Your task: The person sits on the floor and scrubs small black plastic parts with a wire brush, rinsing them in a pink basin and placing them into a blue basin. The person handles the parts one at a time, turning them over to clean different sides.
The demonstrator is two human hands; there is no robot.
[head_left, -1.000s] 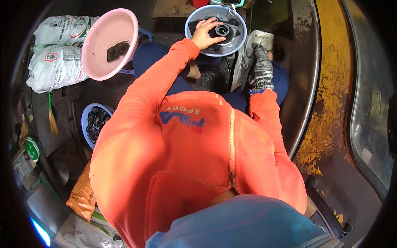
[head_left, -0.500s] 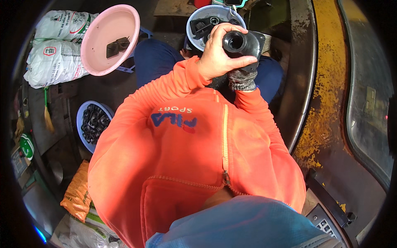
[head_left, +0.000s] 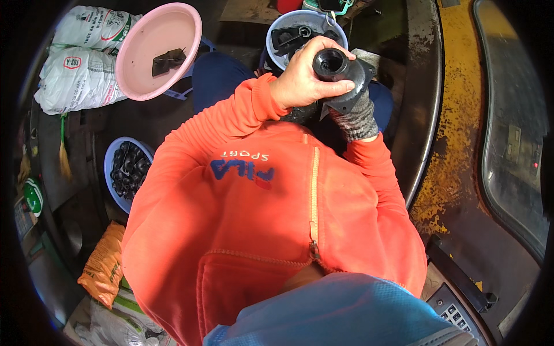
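Dark floor (head_left: 158, 118) all around, black plastic part (head_left: 360, 78) held before the orange jacket (head_left: 254, 202); bare left hand (head_left: 306, 75) pinching its round neck (head_left: 332, 74) between thumb and fingers, gloved right hand (head_left: 356, 117) beneath, its grip hidden, impossible to judge; blue basin (head_left: 318, 21) beyond, pink basin (head_left: 151, 43) leftward.

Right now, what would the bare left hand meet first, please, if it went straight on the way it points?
The left hand would probably first meet the black part in its grip; beyond that, depth is unclear.
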